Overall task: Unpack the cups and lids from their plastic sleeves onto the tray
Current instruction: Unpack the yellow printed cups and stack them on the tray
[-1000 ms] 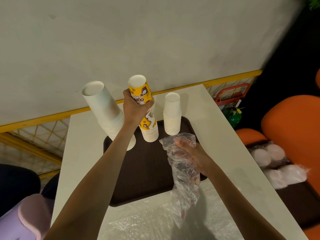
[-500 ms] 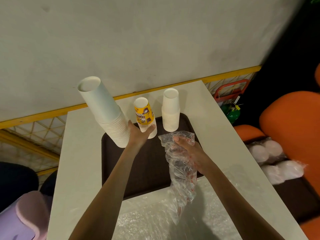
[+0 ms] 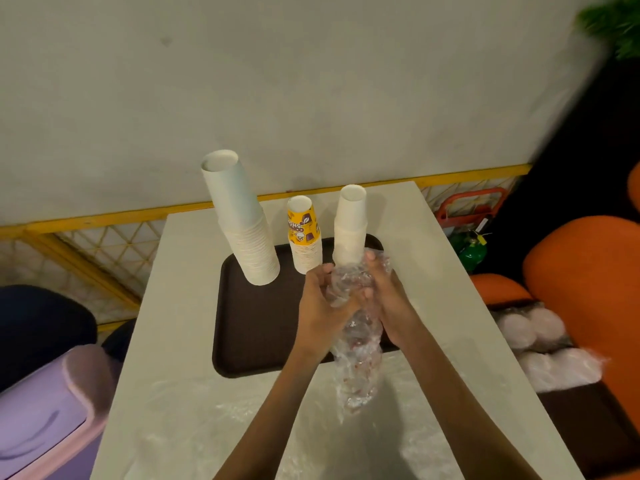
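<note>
1. Cups look sorted. Three stacks stand upside down along the far end of the tray (image 3: pixel 256 323): the tall white stack (image 3: pixel 242 223) at its far-left corner, the yellow printed stack (image 3: pixel 304 237) in the middle and the short white stack (image 3: pixel 349 226) toward its far-right.
2. The empty plastic sleeve (image 3: pixel 356 358) is up over the tray's right side, with its tail dangling past the near edge. The left hand (image 3: pixel 320 306) and right hand (image 3: pixel 384 299) both have their fingers curled round its top, bunching it between them.
3. Still to do, I'd say, is the lids. The bagged lids (image 3: pixel 533 330) sit well off to the right of the tray, still wrapped (how many packs, I can't tell). None are on the tray yet, so roughly halfway.
4. There's also some loose plastic (image 3: pixel 194 441) on the table (image 3: pixel 180 306), just nearer than the tray. That's probably from sleeves already emptied.
5. What changed: a second ago the left hand was holding the yellow printed stack up above the tray. Half a second ago it was setting it down between the two white ones. Now it's let go and joined the right hand on the sleeve, which only the right had been gripping.
</note>
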`<state>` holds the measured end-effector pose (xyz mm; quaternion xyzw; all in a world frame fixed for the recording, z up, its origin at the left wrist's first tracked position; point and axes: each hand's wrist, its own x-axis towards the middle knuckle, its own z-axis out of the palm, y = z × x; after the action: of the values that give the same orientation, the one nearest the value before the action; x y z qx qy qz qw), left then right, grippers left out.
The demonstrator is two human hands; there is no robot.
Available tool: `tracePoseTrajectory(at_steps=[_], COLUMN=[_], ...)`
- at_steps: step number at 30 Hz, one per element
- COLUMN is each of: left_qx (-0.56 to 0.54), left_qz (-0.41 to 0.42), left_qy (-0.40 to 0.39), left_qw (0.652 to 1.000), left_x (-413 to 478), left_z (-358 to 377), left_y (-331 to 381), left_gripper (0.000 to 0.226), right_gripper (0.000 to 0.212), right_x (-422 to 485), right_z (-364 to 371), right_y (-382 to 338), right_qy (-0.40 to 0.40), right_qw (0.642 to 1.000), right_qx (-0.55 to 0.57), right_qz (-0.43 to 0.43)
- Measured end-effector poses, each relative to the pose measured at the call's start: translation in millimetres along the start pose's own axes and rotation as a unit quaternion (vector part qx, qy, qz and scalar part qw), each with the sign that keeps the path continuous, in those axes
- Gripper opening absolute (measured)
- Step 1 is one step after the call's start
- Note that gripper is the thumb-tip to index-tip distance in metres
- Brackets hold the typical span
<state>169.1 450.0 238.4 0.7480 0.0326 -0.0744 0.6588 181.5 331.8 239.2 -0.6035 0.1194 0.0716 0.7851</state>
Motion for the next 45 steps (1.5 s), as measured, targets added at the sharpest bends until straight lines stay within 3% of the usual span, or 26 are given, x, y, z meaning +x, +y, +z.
tracePoseTrajectory(at_steps=[3, 7, 11, 15, 21, 25, 27, 30, 35, 37, 40, 45], left_qx=[0.016, 0.023, -0.005, -0.034, -0.083, -0.084, -0.034, 0.000, -0.014, -0.022, -0.024, 0.024], left_qz=[0.034, 0.074, 0.060, 0.048, 0.050, 0.068, 0.078, 0.118, 0.162, 0.160, 0.151, 0.150], left_qy=[0.062, 0.128, 0.162, 0.161, 0.151, 0.149, 0.173, 0.230, 0.283, 0.285, 0.274, 0.231], left_qw=[0.997, 0.989, 0.985, 0.985, 0.984, 0.983, 0.981, 0.966, 0.945, 0.945, 0.949, 0.961], left_x=[-8.2, -13.9, -17.6, -19.3, -30.8, -40.3, -42.6, -45.6, -38.4, -33.0, -28.8, -26.4], left_z=[1.3, -2.5, -8.6, -10.8, -3.4, 4.2, 11.5, 22.9, 31.6, 33.9, 35.6, 33.2], left_y=[6.1, 7.7, 10.7, 13.9, 33.9, 38.0, 36.6, 40.4, 47.5, 45.8, 47.9, 49.2], left_gripper=[0.046, 0.022, 0.012, 0.026, 0.032, 0.020, 0.024, 0.014, 0.023, 0.032, 0.045, 0.033], right_gripper=[0.094, 0.067, 0.054, 0.044, 0.010, 0.011, 0.007, 0.005, 0.010, 0.009, 0.033, 0.032], right_x=[-11.0, -22.5, -30.2, -38.2, -41.4, -44.3, -46.8, -52.8, -62.8, -64.6, -65.6, -63.9], right_z=[0.6, -4.1, -15.0, -18.1, -23.1, -23.4, -22.5, -22.8, -26.3, -26.8, -29.6, -28.1], right_y=[-2.2, -8.2, -12.5, -17.3, -21.7, -24.2, -24.1, -22.8, -30.2, -33.1, -33.1, -32.6], right_qy=[-0.016, -0.037, -0.049, -0.043, 0.050, 0.098, 0.121, 0.132, 0.131, 0.106, 0.054, 0.060], right_qw=[1.000, 0.999, 0.998, 0.999, 0.992, 0.981, 0.974, 0.965, 0.953, 0.964, 0.983, 0.981], right_qx=[0.001, 0.010, 0.028, -0.011, -0.008, -0.018, -0.017, -0.019, -0.027, -0.020, -0.013, -0.044], right_qz=[0.006, 0.012, 0.031, -0.016, -0.112, -0.165, -0.190, -0.228, -0.273, -0.243, -0.177, -0.179])
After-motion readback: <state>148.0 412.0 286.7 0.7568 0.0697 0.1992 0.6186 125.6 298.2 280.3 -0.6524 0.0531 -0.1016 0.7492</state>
